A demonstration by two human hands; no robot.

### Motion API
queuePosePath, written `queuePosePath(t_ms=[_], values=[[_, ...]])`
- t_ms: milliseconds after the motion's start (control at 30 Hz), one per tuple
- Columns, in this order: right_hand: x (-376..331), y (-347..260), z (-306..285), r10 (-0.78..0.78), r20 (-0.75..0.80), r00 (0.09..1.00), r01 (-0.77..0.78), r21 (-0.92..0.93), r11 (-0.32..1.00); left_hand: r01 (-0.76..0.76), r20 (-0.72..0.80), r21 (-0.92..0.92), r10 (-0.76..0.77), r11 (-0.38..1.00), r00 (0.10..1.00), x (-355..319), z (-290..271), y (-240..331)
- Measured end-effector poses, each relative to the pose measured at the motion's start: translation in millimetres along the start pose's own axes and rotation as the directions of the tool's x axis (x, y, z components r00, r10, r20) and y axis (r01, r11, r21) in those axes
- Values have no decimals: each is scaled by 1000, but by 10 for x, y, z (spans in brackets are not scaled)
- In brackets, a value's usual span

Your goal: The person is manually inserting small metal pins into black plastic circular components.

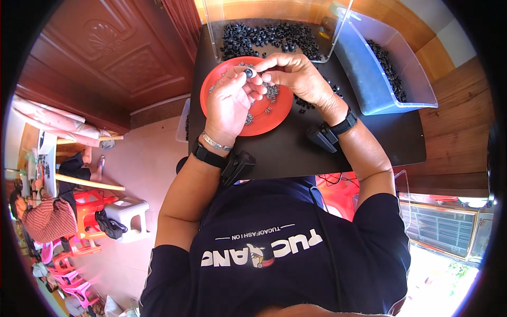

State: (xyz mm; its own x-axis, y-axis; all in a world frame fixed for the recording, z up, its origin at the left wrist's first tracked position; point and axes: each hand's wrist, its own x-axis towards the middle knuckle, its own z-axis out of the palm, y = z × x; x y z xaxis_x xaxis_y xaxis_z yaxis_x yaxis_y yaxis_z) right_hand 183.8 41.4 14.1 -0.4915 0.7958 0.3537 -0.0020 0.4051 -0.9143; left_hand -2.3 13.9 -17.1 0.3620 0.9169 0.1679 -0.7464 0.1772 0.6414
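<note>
A: Largest item?
B: Tabletop, dark, one. Hours read from the centre of the plate, twelve at the far side.
A: Containers?
B: Bin, translucent blue, three o'clock, black parts inside. Box, clear-walled, one o'clock, black parts across its floor. The plate: round, orange-red.
A: Hands?
B: Two. Left hand, nine o'clock, palm up, grasping a black round piece between thumb and fingertips. Right hand, two o'clock, thumb and forefinger close together beside it; whether they grip anything, I cannot tell.
A: The black round piece sits where?
B: Held over the plate, twelve o'clock.
A: Smallest?
B: Loose black pieces, tabletop, three o'clock, just beside the plate; then grey pieces, scattered in the plate.
</note>
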Motion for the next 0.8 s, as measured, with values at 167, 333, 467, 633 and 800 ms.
queuePosePath(t_ms=[167,333,467,633,800], values=[[-14,32,-114,216,11,976,-207,333,920,9,-5,29,-9,1000,1000,-10,39,-1],[-4,25,-107,226,11,974,-207,442,873,43,8,25,-43,999,999,-42,53,9],[-9,23,-109,233,23,972,-211,517,830,57,-1,53,-57,997,998,-56,101,6],[-14,8,-106,202,61,978,-202,540,817,60,18,63,-61,996,998,-54,126,9],[-10,64,-132,191,54,980,-193,484,853,66,28,52,-67,996,997,-40,99,6]])
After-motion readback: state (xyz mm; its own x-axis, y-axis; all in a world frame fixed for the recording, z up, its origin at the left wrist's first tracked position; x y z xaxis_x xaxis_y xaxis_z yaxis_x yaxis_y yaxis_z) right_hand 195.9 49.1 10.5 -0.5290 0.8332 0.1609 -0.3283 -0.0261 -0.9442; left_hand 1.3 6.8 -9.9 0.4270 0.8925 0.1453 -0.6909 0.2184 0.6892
